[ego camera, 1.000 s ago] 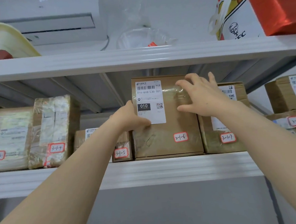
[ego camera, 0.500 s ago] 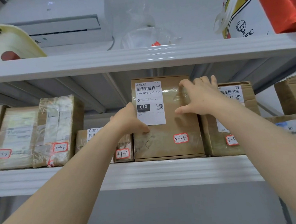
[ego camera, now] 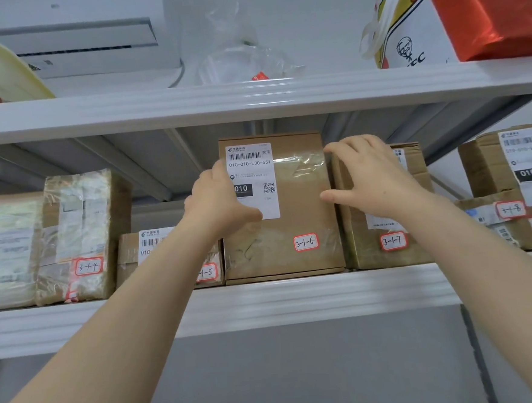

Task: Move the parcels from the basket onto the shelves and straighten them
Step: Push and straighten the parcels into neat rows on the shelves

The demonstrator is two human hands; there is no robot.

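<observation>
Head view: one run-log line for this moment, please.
phase: straightening | left hand: grips left edge of parcel 3-1-6 | right hand: holds its right edge | pose: upright on shelf

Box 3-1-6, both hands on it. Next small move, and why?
Probably let go with both hands. Box 3-1-6 already stands upright on the shelf, close between box 3-1-5 and box 3-1-7, label facing out. The left hand and right hand only hold its side edges, so little seems left to straighten.

On the shelf (ego camera: 265, 302), parcel 3-1-6 (ego camera: 292, 231) stands between parcel 3-1-5 (ego camera: 130, 258) on its left and parcel 3-1-7 (ego camera: 419, 247) on its right. Parcel 3-1-4 (ego camera: 81, 233) is further left, and a KFC bag (ego camera: 411, 43) sits on the upper shelf (ego camera: 251, 98).
</observation>
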